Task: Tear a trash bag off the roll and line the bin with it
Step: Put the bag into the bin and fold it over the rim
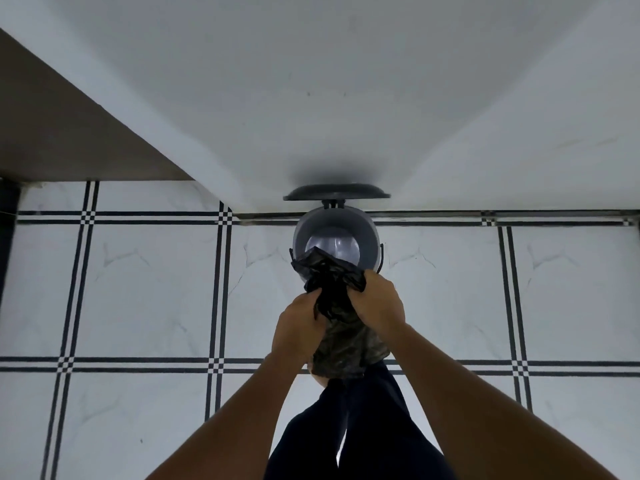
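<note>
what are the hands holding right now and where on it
Both the left hand and right hand grip the black trash bag around its bunched middle, above the open bin.

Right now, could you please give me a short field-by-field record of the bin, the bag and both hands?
bin: grey, round, on the tiled floor against the white wall
lid: open, tipped back toward the wall
bin interior: bare, no liner fitted yet
trash bag: black, bunched, its upper end over the bin's near rim, the rest hanging down between the hands
left hand: gripping the bag's left side
right hand: gripping the bag's right side
roll: not in view
stage: bag held at the bin, not yet opened out
</note>
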`<act>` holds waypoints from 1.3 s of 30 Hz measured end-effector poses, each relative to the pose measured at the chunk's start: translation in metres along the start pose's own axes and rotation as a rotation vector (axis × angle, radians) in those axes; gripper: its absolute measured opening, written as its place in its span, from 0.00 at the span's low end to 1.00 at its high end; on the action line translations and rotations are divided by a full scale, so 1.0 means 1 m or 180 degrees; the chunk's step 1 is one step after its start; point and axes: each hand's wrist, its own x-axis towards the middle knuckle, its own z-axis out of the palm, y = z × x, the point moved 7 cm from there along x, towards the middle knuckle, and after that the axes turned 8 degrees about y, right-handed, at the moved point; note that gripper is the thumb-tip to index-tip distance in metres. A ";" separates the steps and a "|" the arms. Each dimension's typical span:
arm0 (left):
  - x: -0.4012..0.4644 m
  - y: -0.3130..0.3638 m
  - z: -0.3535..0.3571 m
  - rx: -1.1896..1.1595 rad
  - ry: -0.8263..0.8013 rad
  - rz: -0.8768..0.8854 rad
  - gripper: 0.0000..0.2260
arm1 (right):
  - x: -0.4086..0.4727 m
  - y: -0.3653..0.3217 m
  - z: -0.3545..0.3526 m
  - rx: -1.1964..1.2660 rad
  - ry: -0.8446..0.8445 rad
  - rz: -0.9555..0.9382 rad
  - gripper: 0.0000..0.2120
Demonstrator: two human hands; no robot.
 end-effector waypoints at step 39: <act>0.172 -0.158 0.101 -0.0376 0.1154 -0.0671 0.34 | 0.195 0.184 0.108 0.2776 0.0966 0.2647 0.12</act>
